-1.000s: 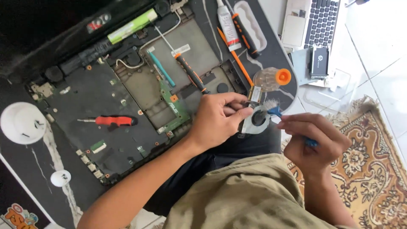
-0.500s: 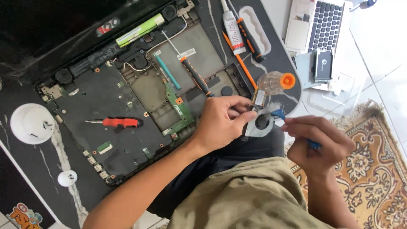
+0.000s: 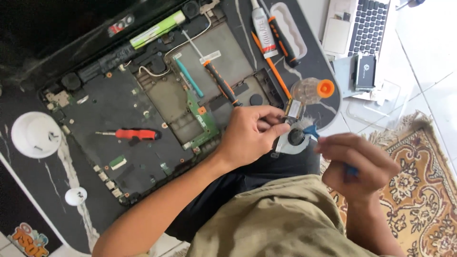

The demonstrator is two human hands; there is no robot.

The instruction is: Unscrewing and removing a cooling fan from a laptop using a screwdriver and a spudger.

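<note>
While the left hand pinches the small round grey laptop fan right of the frame's middle, best gripped by its stiff rim, the right hand closes on a blue brush, and the fan looks light and breakable.

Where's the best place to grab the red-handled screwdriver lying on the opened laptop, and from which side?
Grip the red screwdriver by its thick red handle, coming straight down from above. It lies flat on the laptop's dark inner panel, its thin metal shaft pointing left, so the fingers should close across the handle's width. The handle is the widest part and nothing crowds it.
</note>
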